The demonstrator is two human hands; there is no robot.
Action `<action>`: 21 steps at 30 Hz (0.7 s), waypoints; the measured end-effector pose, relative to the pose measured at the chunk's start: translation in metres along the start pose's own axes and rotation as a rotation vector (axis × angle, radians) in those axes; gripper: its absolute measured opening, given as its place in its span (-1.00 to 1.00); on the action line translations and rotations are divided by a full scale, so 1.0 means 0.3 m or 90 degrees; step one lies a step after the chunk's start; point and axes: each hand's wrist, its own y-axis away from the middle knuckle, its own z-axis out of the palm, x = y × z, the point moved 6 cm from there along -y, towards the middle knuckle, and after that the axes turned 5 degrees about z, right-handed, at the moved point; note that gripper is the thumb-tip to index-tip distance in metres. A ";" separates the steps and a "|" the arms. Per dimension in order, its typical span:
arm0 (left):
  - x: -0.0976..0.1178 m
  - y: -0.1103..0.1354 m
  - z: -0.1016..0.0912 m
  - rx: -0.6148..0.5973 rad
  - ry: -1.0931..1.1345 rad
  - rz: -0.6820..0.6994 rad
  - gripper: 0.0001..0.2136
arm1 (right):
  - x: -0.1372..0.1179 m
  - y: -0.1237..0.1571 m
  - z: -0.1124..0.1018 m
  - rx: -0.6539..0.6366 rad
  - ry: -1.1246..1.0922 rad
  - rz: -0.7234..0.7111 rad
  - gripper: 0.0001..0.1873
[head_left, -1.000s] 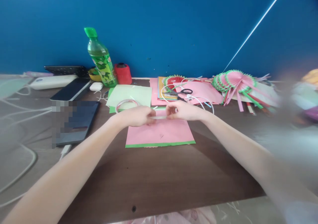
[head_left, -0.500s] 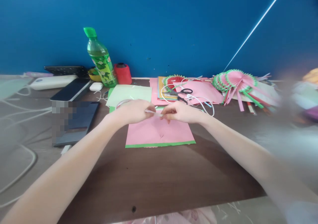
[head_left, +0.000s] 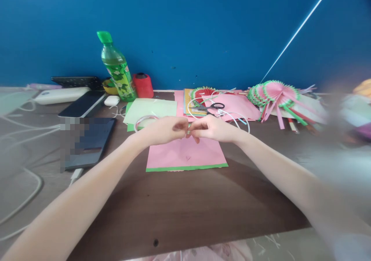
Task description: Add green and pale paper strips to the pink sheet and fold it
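Both hands meet over a pink paper sheet [head_left: 174,156] with a green strip [head_left: 187,168] along its near edge. My left hand [head_left: 165,130] has its fingers curled in a pinch. The fingertips of my right hand [head_left: 216,128] are pinched against those of the left. Between them a sliver of a small pale strip [head_left: 188,132] shows; the rest is hidden by the fingers. A small crease or slit marks the middle of the pink sheet. Behind my right hand lie black-handled scissors [head_left: 216,106]. A roll of tape [head_left: 142,122] is partly covered by my left hand.
A green bottle [head_left: 117,68] and a red thread spool [head_left: 143,85] stand by the blue wall. Pale green paper [head_left: 153,108] and folded pink-green paper fans [head_left: 274,93] lie at the back. A phone [head_left: 82,103], a dark tablet-like device [head_left: 98,141] and cables are at left.
My hands have come together, the left moving slightly right until the fingertips meet. The white strip that spanned the gap between them is now mostly hidden.
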 end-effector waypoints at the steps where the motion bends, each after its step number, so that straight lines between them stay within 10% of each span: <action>1: 0.001 0.001 0.002 -0.006 0.017 0.007 -0.84 | -0.002 0.002 -0.001 0.001 -0.002 -0.004 -0.81; 5: 0.009 -0.001 -0.004 0.013 0.086 0.049 -0.82 | 0.000 0.003 -0.010 0.013 -0.005 -0.001 -0.81; 11: 0.045 0.013 -0.085 0.295 -0.071 0.139 -0.89 | 0.021 -0.005 -0.035 0.063 -0.052 0.015 -0.80; 21: 0.055 0.009 -0.055 0.187 -0.058 0.144 -0.80 | 0.009 0.009 -0.031 0.027 -0.053 -0.028 -0.79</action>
